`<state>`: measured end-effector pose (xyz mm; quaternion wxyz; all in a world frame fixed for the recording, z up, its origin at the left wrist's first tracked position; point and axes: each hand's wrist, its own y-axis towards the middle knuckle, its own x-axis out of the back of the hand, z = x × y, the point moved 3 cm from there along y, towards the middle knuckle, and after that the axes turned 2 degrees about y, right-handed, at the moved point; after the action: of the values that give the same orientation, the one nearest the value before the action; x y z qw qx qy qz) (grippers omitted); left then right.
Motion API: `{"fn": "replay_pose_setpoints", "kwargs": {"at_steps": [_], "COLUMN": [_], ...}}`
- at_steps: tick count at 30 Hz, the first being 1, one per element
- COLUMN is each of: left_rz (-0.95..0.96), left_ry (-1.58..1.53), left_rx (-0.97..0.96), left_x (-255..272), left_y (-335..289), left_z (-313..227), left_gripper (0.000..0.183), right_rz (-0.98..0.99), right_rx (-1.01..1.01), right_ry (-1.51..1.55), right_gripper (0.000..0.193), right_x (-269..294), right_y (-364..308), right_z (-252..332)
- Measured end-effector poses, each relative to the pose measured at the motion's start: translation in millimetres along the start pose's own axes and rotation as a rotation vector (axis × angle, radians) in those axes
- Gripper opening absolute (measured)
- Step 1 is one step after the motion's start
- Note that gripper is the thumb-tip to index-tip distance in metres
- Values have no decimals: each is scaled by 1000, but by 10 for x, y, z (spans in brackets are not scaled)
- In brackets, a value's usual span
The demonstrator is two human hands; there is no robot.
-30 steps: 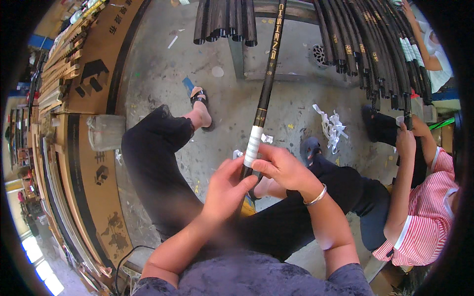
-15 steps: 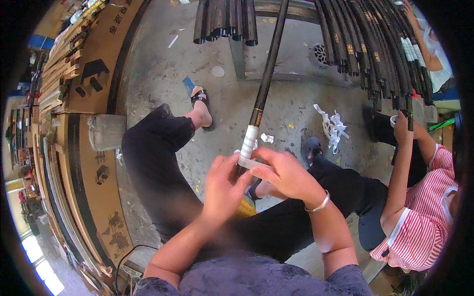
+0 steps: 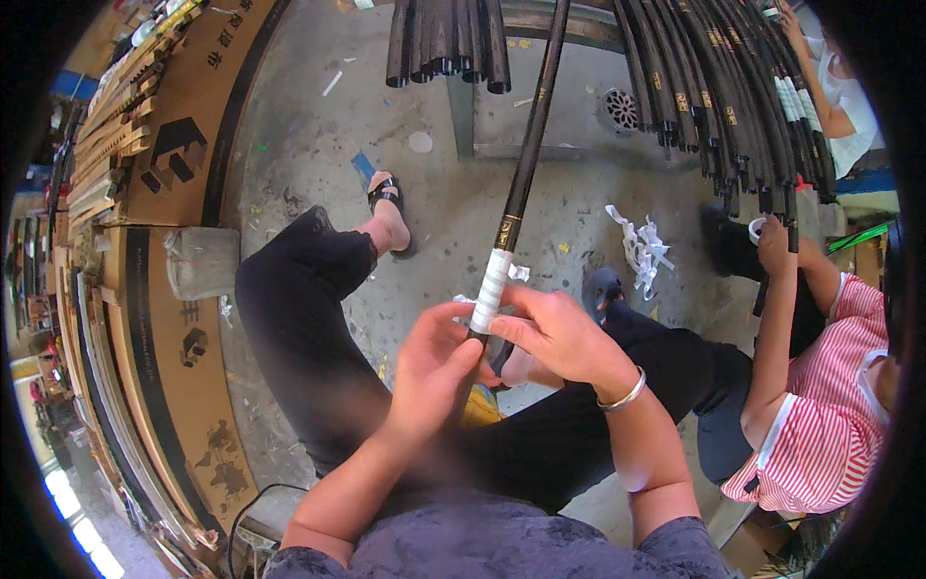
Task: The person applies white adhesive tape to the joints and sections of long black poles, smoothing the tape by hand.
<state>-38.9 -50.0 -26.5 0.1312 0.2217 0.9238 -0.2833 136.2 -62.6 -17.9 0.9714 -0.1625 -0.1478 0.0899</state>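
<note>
The left hand (image 3: 431, 362) closes thumb and fingers around a dark pole (image 3: 526, 164) just below its white wrap (image 3: 491, 289); the right hand (image 3: 558, 336) pinches the wrap's lower part. The pole slants upward, away from the body. Beyond, crumpled white strips (image 3: 640, 253) litter the grey floor (image 3: 309, 125), near a co-worker (image 3: 820, 439) at right.

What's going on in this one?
A person's left hand holds a black pole just below a band of white tape wrapped around it, and the right hand touches the band's lower part. White strips lie in a loose heap on the floor to the right. More black poles show at the upper right, and a co-worker in a striped shirt has a white roll at one hand.
</note>
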Motion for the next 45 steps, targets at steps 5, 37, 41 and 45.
{"fn": "replay_pose_setpoints", "kwargs": {"at_steps": [5,37,41,45], "left_rz": [110,-77,41,247], "left_ry": [-216,550,198,-98], "left_rx": [97,-181,-20,17], "left_x": [19,-230,-340,-265], "left_y": [21,107,5,101], "left_z": [82,2,-201,-302], "left_gripper": [50,26,27,53], "right_rz": [26,-16,-50,1], "right_rx": [51,28,-119,-108], "right_ry": [147,-67,-228,-164], "right_gripper": [35,44,46,48], "right_x": [-49,57,54,-12], "right_y": [44,-81,-23,-32], "right_z": [-13,-14,-356,-303]}}
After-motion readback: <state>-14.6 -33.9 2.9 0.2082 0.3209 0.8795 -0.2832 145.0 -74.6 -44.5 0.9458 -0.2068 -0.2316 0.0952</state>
